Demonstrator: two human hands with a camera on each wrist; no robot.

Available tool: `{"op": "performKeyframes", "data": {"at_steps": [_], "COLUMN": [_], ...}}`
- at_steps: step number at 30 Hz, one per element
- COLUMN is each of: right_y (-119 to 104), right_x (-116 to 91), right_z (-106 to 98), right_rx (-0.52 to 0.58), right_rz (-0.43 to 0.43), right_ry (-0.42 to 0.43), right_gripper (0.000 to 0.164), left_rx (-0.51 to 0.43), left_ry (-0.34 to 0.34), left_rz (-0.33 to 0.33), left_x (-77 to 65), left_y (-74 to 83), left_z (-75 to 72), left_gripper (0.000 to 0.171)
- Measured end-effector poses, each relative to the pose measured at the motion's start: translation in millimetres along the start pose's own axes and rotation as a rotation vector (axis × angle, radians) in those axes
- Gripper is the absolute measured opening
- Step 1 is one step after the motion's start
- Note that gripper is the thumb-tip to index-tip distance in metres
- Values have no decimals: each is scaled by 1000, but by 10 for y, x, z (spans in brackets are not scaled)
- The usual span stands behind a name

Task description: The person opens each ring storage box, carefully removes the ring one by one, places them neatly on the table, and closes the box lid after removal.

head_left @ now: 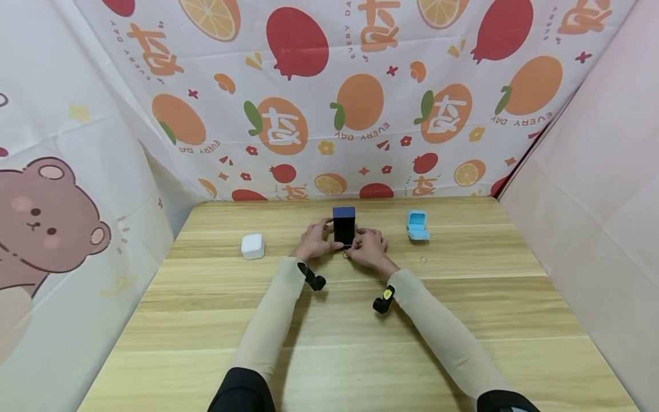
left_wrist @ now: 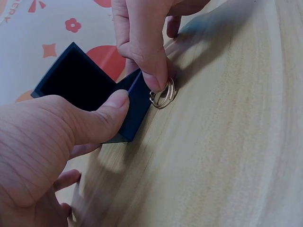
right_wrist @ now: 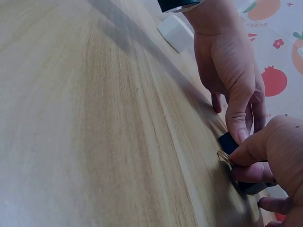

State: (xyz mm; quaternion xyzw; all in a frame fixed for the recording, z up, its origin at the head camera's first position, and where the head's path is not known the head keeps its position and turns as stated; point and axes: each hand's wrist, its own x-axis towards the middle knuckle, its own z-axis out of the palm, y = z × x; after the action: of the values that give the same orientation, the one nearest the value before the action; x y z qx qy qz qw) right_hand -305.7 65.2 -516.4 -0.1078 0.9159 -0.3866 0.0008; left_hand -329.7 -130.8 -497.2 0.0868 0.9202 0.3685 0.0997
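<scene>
A dark blue ring box (head_left: 344,226) stands with its lid raised at the back middle of the table. My left hand (head_left: 315,240) grips it from the left, with the thumb (left_wrist: 116,105) on the box's front edge. At the front of the box, my right hand (head_left: 368,249) pinches a gold ring (left_wrist: 164,96) between thumb and fingertip. Seen from the right wrist, the ring (right_wrist: 223,156) hangs below those fingers, close to the box. In the left wrist view the inside of the raised lid looks black; the fingers partly hide the base.
To the right, a light blue ring box (head_left: 417,226) stands opened on the wooden table (head_left: 355,355). In front of it lies a small thin ring (head_left: 423,260). A white rounded box (head_left: 253,246) sits on the left. A fruit-print cloth (head_left: 319,114) hangs behind the table.
</scene>
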Motion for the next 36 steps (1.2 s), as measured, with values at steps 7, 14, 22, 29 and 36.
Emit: {"op": "performKeyframes", "data": {"at_steps": [7,14,22,29,36], "right_y": [-7,6,37,31,36], "right_x": [-5,12,28,22,25], "right_z": [-2,-5,3,-2,4], "right_rx": [-4,0,-6,-10,-5], "right_rz": [2,1,6,6,1], "right_ry": [1,1,-18,-22,-16], "right_gripper": [27,26,27,27,27], "left_rx": [3,3,-2,13,7], "left_ry": [5,6,7,13,12], "left_rz": [-2,2,-7,5,3], "left_x": [-5,16,17,21,28], "left_y": [-1,-4,0,-13,-23], "left_z": [3,1,2,11,12], "left_gripper": [84,83,84,83,83]}}
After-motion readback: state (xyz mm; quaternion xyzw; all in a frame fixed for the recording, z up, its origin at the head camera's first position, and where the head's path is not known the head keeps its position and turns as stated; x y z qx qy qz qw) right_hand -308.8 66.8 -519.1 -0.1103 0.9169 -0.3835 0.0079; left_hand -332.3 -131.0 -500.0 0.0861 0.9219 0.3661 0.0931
